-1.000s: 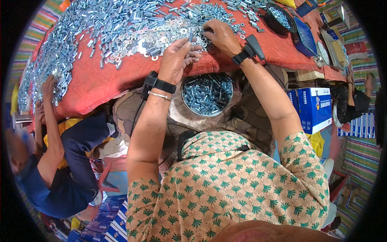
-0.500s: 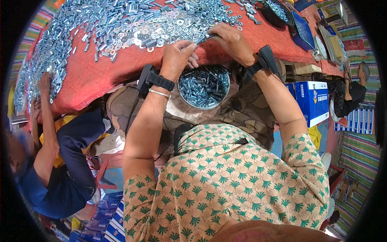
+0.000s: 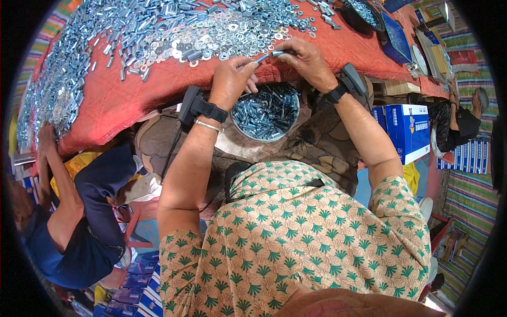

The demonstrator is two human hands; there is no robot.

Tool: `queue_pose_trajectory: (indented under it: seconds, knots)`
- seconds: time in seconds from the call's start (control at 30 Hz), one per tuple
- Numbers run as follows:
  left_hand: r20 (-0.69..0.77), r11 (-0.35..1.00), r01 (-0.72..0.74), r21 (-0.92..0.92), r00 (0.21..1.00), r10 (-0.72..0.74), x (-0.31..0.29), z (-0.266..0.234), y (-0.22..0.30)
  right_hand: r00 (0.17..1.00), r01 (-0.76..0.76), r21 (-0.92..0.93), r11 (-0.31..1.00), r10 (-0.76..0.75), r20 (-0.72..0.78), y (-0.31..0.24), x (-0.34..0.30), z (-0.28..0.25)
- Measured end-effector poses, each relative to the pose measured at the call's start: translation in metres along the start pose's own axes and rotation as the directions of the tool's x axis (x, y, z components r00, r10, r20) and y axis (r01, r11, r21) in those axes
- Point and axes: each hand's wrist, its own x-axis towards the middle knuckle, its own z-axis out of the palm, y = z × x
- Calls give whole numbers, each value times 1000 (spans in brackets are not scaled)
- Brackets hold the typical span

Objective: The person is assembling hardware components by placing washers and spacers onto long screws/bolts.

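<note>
Over the table's near edge, my left hand [image 3: 231, 79] pinches a thin bluish metal rod [image 3: 262, 58], which points up and to the right. Facing it, my right hand [image 3: 306, 62] grips a short metal sleeve [image 3: 277, 53] between thumb and fingertips. A small gap separates the rod's end from the sleeve. Below both hands, a round tub [image 3: 233, 122] full of bluish metal fasteners [image 3: 266, 113] stands between my knees. Just beyond my fingers lie many loose washers and nuts [image 3: 232, 39] on the red cloth [image 3: 158, 87].
Loose metal sleeves [image 3: 90, 42] cover the table's far and left parts. A black bowl [image 3: 364, 16] and a blue tray [image 3: 396, 39] stand at far right. Blue-and-white boxes [image 3: 406, 132] sit right of me. One person [image 3: 68, 238] sits at left, another [image 3: 465, 124] at far right.
My right hand has shifted slightly right and nearer, and the sleeve in its fingertips now shows apart from the rod. The left person's hands have drawn back toward the table edge.
</note>
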Motion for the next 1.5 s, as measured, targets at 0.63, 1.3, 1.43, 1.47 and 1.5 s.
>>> queue_pose_trajectory:
  seconds: [0.63, 1.3, 1.43, 1.47, 1.5]
  knots:
    - [237, 997, -71, 8, 969, 67, -7, 5, -8, 964, 76, 135, 988, -108, 244, 4, 7, -8]
    - [306, 868, 218, -447, 949, -81, 1, 11, -25, 979, -200, 12, 980, 199, 39, 27, 27, -10]
    - [271, 874, 188, -447, 960, -68, -1, 15, -24, 999, 19, -447, 894, -33, -25, 52, 38, -2]
    - [272, 875, 193, -444, 959, -73, 0, 15, -23, 998, 22, -451, 892, -50, -49, 55, 40, 1]
    - [273, 875, 198, -442, 959, -80, -1, 16, -21, 995, 26, -455, 890, -66, -71, 56, 41, 3]
